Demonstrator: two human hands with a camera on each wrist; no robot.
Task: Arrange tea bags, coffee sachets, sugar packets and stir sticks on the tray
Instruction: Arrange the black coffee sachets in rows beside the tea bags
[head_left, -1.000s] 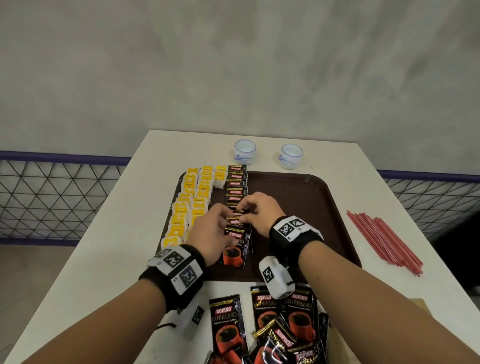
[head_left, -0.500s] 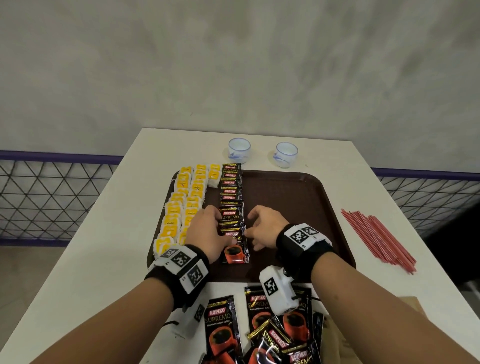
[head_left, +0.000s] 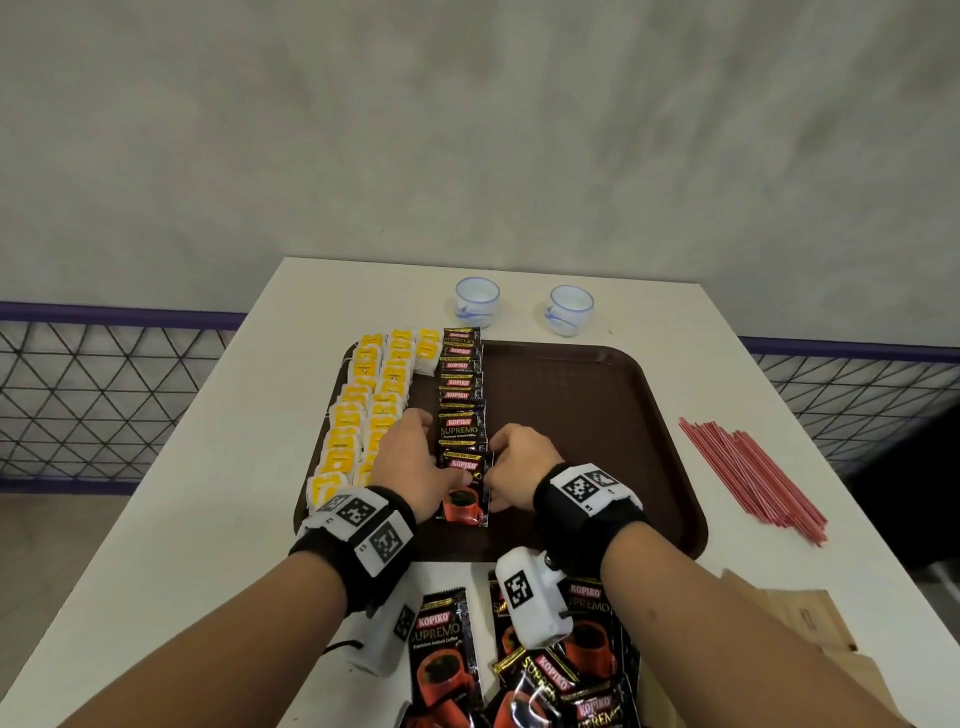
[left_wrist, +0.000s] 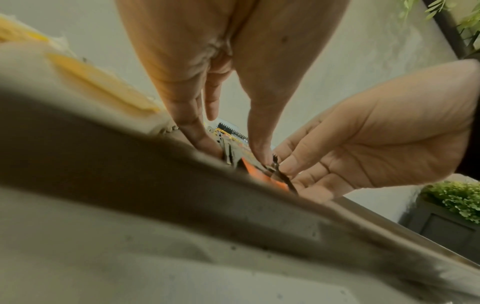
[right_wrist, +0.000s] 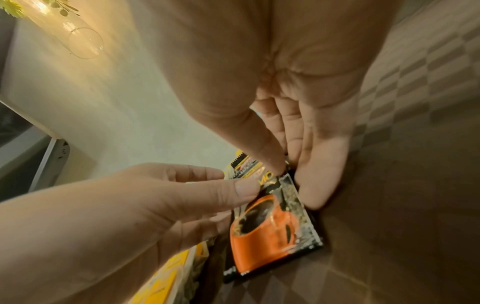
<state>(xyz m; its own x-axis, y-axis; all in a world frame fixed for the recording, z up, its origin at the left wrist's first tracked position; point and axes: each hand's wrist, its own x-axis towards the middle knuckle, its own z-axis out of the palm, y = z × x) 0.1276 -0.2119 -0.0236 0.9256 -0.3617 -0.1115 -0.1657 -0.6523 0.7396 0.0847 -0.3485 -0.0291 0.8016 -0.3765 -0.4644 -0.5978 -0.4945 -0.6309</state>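
A brown tray (head_left: 597, 415) holds columns of yellow tea bags (head_left: 363, 410) on its left and a column of overlapping black coffee sachets (head_left: 461, 384) beside them. Both hands are at the nearest coffee sachet (head_left: 464, 501) of that column. My left hand (head_left: 415, 462) has its thumb on the sachet's face and its fingers at the left edge. My right hand (head_left: 506, 467) pinches the right edge, thumb on top (right_wrist: 293, 172). In the right wrist view the sachet (right_wrist: 270, 226) lies flat on the tray. Red stir sticks (head_left: 748, 473) lie on the table, right of the tray.
Several loose coffee sachets (head_left: 441, 654) lie on the white table (head_left: 208, 467) in front of the tray. Two small white cups (head_left: 477, 301) (head_left: 570, 309) stand behind it. A brown paper bag (head_left: 810, 629) sits at the near right. The tray's right half is bare.
Both hands have slid toward me along the sachet column, from its middle to the nearest sachet, and now sit at that sachet's two side edges.
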